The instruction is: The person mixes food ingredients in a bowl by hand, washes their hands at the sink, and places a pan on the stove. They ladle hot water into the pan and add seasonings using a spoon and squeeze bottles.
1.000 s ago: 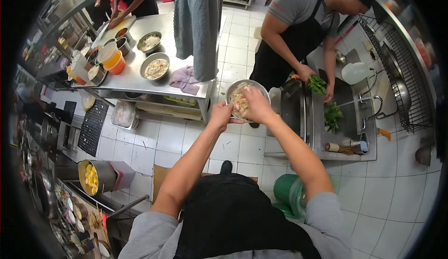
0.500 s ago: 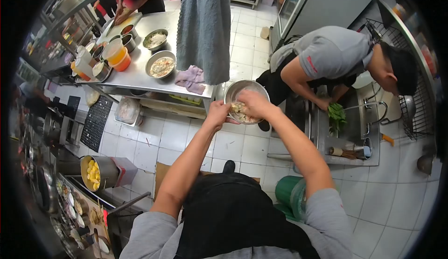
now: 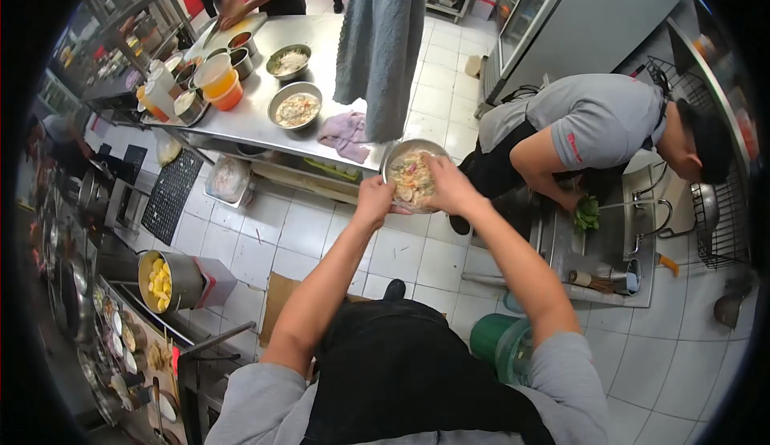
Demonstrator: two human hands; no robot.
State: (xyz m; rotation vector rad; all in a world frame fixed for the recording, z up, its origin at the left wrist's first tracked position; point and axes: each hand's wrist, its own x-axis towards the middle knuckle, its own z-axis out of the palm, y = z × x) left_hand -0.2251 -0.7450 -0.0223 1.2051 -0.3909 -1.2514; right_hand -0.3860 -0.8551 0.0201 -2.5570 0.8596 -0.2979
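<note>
A round metal bowl (image 3: 391, 156) hangs in the air in front of me, held by its left side in my left hand (image 3: 375, 202). It contains a pale chopped mixture (image 3: 413, 177) with orange and purple bits. My right hand (image 3: 451, 188) is inside the bowl's right side, its fingers closed around some of the mixture and partly hidden by it. Beyond the bowl, on the steel counter (image 3: 329, 36), are a second bowl of similar mixture (image 3: 296, 110), a bowl with white shreds (image 3: 289, 62) and a crumpled purple cloth (image 3: 344, 134).
A co-worker (image 3: 593, 124) bends over the sink (image 3: 613, 244) at right, holding green leaves (image 3: 587, 214). A grey towel (image 3: 381, 52) hangs ahead. The green bin (image 3: 493, 341) stands below right, a pot of yellow pieces (image 3: 178, 280) at left. Another person's hands (image 3: 233, 18) work on a cutting board.
My right hand has shifted toward the bowl's right side, exposing more of the mixture. The co-worker has bent further over the sink. The view has turned, so the counter appears further right.
</note>
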